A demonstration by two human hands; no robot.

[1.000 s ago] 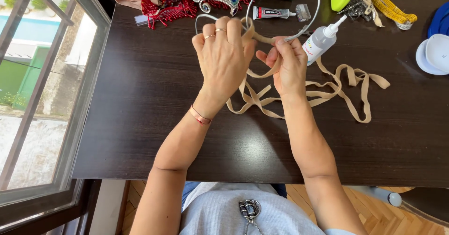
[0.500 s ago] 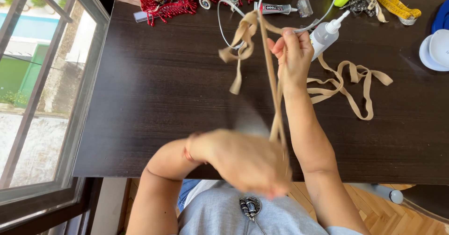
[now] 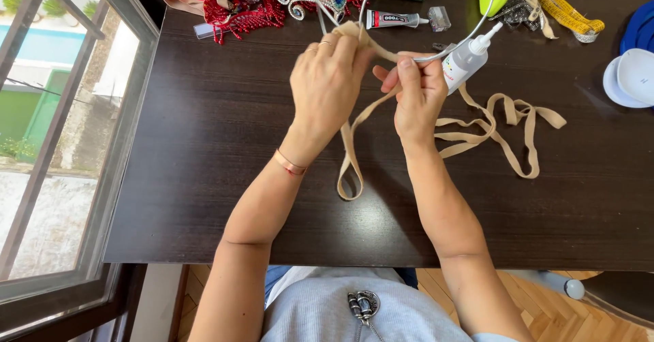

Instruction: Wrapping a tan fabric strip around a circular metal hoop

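While gripped: tan ribbon [image 3: 354,144], perhaps wire.

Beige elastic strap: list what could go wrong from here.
1. The beige elastic strap hangs in a loose loop below the left hand and trails across the table; it could tangle or twist.
2. The glue bottle lies right beside the right hand; a tug might knock it.

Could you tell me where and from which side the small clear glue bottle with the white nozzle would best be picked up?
Probably by its round body, the glue bottle lying tilted on the dark table, nozzle pointing up-right. Come from above with fingers across the body's width, from the right side, since the right hand and the beige strap crowd its lower-left end. The tapered nozzle would slip.
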